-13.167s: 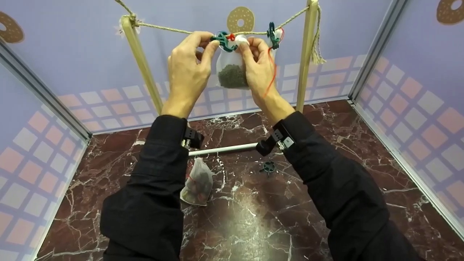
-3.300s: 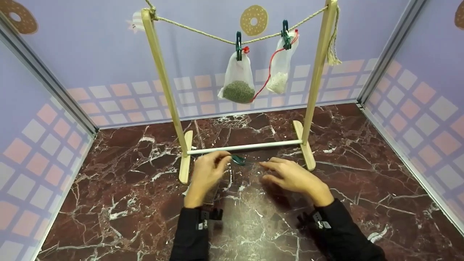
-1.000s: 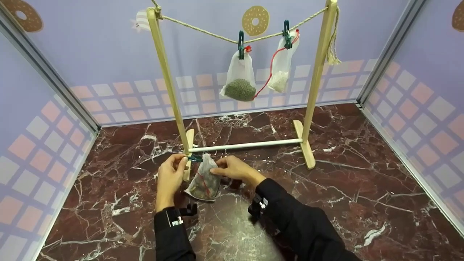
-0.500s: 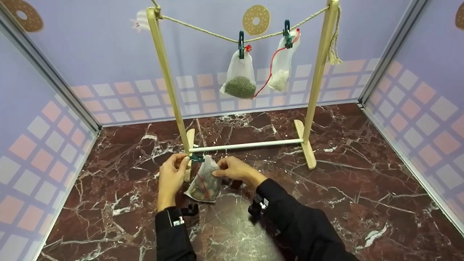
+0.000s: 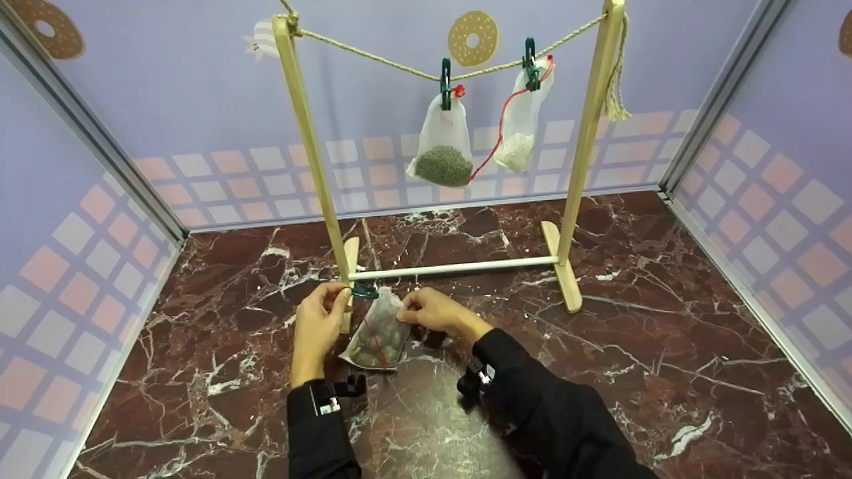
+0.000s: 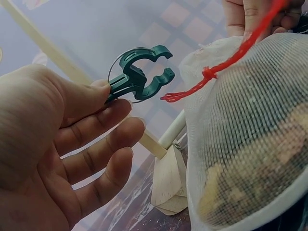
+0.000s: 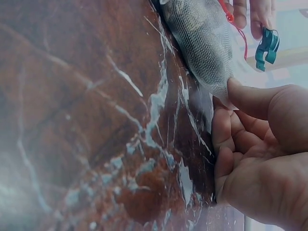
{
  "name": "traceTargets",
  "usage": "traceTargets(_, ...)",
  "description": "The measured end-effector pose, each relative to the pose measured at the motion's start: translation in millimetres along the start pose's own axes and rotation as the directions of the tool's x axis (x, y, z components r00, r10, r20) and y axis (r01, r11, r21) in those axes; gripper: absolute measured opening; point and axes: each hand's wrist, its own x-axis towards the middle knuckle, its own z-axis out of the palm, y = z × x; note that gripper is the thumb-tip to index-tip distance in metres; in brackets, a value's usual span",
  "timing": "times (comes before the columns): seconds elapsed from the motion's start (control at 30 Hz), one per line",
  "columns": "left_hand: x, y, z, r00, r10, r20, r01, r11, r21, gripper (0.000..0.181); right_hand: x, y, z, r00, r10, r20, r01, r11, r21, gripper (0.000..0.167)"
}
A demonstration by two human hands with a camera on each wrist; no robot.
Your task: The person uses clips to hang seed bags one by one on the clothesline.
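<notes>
My left hand (image 5: 318, 326) pinches a dark green plant clip (image 6: 139, 74) between thumb and index finger; the other fingers are spread, loosely bent. The clip's jaws stand apart with nothing between them, pointing at a white mesh bag (image 5: 377, 336). Brownish lumps show through the bag's mesh, and a knotted red cord (image 6: 209, 73) runs over it. At the bag's upper right edge, my right hand (image 5: 436, 311) pinches the mesh between thumb and fingers, as the right wrist view shows. The bag stands tilted, its lower edge at the dark marbled tabletop.
Behind the hands stands a wooden frame (image 5: 578, 159) with a white crossbar (image 5: 452, 267). From its sagging rope (image 5: 366, 54), green clips hold a bag of greenish grains (image 5: 442, 163) and a bag of white material (image 5: 516, 150). Patterned walls (image 5: 226, 120) enclose the table (image 5: 219, 319).
Earlier both hands were up at the rope with the greenish bag. They came down; the left took a clip from the table, and the right took hold of the lumpy bag. The last second shows little movement.
</notes>
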Motion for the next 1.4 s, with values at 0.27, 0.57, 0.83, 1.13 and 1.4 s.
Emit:
traceTargets(0.27, 0.0, 1.0, 0.8, 1.0, -0.006, 0.006, 0.006, 1.0, 0.001, 0.012, -1.7, -1.2, -1.3, 1.0, -0.011, 0.006, 0.011, 0.998, -0.061, 0.01)
traceTargets(0.57, 0.6, 1.2, 0.8, 1.0, -0.013, 0.005, 0.013, 1.0, 0.0, 0.013, -2.2, -1.0, -0.9, 1.0, -0.022, -0.011, 0.022, 0.998, -0.055, 0.01)
traceTargets(0.83, 1.8, 2.6, 0.4, 1.0, -0.03, 0.007, 0.031, 0.999, -0.033, 0.016, -2.5, 1.4, 1.3, 0.998, -0.057, -0.039, 0.055, 0.996, -0.07, 0.011)
traceTargets(1.13, -0.5, 6.7, -2.0, 0.999, -0.041, -0.016, 0.041, 0.999, -0.016, 0.017, -5.0, 6.9, 4.1, 0.986, -0.15, -0.077, 0.138, 0.98, -0.144, 0.012)
traceTargets(1.4, 1.3, 12.2, -3.8, 0.999, -0.028, -0.045, 0.028, 1.0, 0.005, 0.016, -11.6, 6.4, 6.7, 0.965, -0.224, -0.134, 0.206, 0.969, -0.133, 0.008)
